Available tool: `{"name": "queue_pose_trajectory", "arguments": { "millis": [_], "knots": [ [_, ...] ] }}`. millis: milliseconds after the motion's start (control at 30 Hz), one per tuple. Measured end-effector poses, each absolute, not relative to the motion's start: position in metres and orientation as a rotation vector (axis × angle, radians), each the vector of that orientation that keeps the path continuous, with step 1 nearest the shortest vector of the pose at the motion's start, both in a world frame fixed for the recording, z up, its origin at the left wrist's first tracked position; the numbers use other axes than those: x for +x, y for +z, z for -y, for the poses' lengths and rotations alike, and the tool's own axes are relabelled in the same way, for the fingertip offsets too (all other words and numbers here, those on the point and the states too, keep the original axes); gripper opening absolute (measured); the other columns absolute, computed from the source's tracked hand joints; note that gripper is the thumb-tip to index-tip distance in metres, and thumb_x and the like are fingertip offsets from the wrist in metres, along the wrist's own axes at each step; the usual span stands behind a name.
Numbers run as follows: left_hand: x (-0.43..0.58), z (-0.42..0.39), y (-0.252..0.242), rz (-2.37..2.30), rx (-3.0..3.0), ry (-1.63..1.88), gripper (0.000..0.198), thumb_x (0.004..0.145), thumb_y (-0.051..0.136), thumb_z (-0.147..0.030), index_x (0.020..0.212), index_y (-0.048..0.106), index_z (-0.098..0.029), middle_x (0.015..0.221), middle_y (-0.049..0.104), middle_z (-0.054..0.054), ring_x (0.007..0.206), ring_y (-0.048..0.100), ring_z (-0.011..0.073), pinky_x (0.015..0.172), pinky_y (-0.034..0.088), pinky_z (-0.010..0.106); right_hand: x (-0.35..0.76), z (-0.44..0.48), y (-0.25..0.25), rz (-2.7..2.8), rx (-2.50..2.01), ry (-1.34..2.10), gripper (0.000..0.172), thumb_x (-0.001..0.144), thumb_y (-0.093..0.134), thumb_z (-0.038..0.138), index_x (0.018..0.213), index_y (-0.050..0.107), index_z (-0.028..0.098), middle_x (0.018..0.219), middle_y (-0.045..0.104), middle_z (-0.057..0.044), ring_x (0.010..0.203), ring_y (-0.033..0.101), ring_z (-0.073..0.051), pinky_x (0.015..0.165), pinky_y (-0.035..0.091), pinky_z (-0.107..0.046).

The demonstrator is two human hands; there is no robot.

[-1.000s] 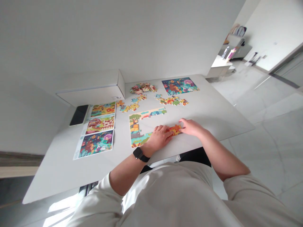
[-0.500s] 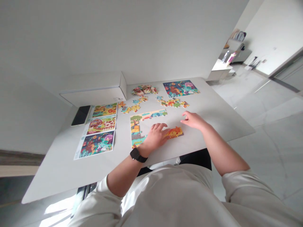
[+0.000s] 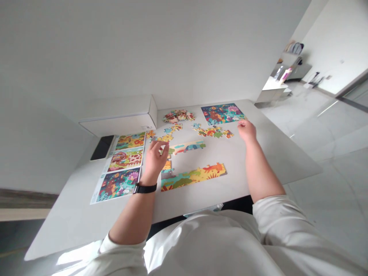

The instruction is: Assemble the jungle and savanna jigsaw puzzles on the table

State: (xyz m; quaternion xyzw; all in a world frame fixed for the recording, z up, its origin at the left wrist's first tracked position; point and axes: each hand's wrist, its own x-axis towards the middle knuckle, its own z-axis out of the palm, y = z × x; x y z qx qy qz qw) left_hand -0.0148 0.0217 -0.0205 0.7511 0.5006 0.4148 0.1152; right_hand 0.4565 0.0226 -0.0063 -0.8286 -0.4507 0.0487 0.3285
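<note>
My left hand (image 3: 156, 158), with a black watch strap on its wrist, hovers over the upper left corner of a partly joined jigsaw puzzle (image 3: 195, 177). Its fingers are bent and the thumb stands apart, with nothing visible between them. The hand covers part of the puzzle's left side; the top strip and the bottom strip show. Near the lower right corner of a dark forest picture sheet (image 3: 221, 114), my right hand (image 3: 247, 131) is closed with curled fingers. Whether it holds anything is hidden. Loose puzzle pieces (image 3: 212, 132) lie between the hands, beyond the puzzle.
A heap of pieces (image 3: 178, 115) lies near the wall, with other loose pieces (image 3: 172, 129) in front. On the left are a sheet with three pictures (image 3: 125, 159), a phone (image 3: 102, 147) and a white box (image 3: 120, 120). The grey table's (image 3: 287, 165) right edge borders the floor.
My left hand has lifted off the bottom strip and moved left and away from me, uncovering that strip. My right hand has moved right and farther out, its fingers now curled in.
</note>
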Motion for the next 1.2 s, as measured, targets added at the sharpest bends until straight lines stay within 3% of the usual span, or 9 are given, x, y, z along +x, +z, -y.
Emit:
{"name": "queue_pose_trajectory", "arguments": {
  "millis": [200, 533, 700, 900, 1133, 1200],
  "knots": [
    [-0.011, -0.021, -0.043, -1.354, 2.2, 1.274, 0.021, 0.104, 0.061, -0.033, 0.102, 0.078, -0.021, 0.109, 0.07, 0.008, 0.084, 0.064, 0.0169, 0.075, 0.053, 0.03, 0.445, -0.024, -0.048, 1.157, -2.145, 0.068, 0.035, 0.09, 0.054, 0.014, 0.115, 0.079, 0.017, 0.119, 0.081, -0.016, 0.11, 0.074, -0.03, 0.103, 0.055, -0.042],
    [-0.007, -0.021, -0.046, -1.195, 2.232, 1.197, 0.018, 0.104, 0.064, -0.031, 0.098, 0.079, -0.022, 0.101, 0.07, 0.006, 0.086, 0.066, 0.0172, 0.072, 0.052, 0.029, 0.432, -0.029, -0.056, 1.431, -2.073, 0.042, 0.03, 0.096, 0.059, 0.02, 0.119, 0.079, 0.018, 0.118, 0.08, -0.013, 0.099, 0.073, -0.027, 0.099, 0.057, -0.04],
    [-0.007, -0.021, -0.047, -1.197, 2.235, 1.168, 0.018, 0.105, 0.064, -0.032, 0.1, 0.079, -0.022, 0.102, 0.069, 0.005, 0.075, 0.06, 0.0143, 0.072, 0.052, 0.028, 0.439, -0.029, -0.061, 1.481, -2.196, 0.001, 0.029, 0.097, 0.064, 0.025, 0.121, 0.079, 0.019, 0.122, 0.079, -0.015, 0.112, 0.072, -0.029, 0.105, 0.055, -0.042],
    [-0.005, -0.019, -0.046, -1.198, 2.242, 1.131, 0.019, 0.105, 0.065, -0.032, 0.1, 0.079, -0.022, 0.1, 0.068, 0.005, 0.077, 0.062, 0.0145, 0.071, 0.052, 0.027, 0.443, -0.029, -0.06, 1.514, -2.365, 0.003, 0.036, 0.098, 0.069, 0.035, 0.129, 0.078, 0.02, 0.128, 0.077, -0.017, 0.117, 0.07, -0.033, 0.104, 0.055, -0.044],
    [-0.004, -0.02, -0.049, -1.188, 2.231, 1.121, 0.02, 0.106, 0.064, -0.033, 0.1, 0.079, -0.021, 0.101, 0.068, 0.005, 0.077, 0.062, 0.0146, 0.07, 0.052, 0.028, 0.443, -0.026, -0.056, 1.592, -2.329, 0.126, 0.039, 0.097, 0.062, 0.017, 0.133, 0.076, 0.023, 0.133, 0.079, -0.012, 0.118, 0.073, -0.027, 0.104, 0.055, -0.038],
    [-0.004, -0.02, -0.049, -1.175, 2.232, 1.113, 0.019, 0.106, 0.064, -0.033, 0.1, 0.078, -0.022, 0.1, 0.068, 0.005, 0.076, 0.062, 0.0144, 0.07, 0.053, 0.028, 0.441, -0.026, -0.054, 1.607, -2.329, 0.143, 0.039, 0.097, 0.063, 0.019, 0.134, 0.076, 0.024, 0.132, 0.079, -0.011, 0.118, 0.073, -0.026, 0.104, 0.055, -0.037]
  ]
}}
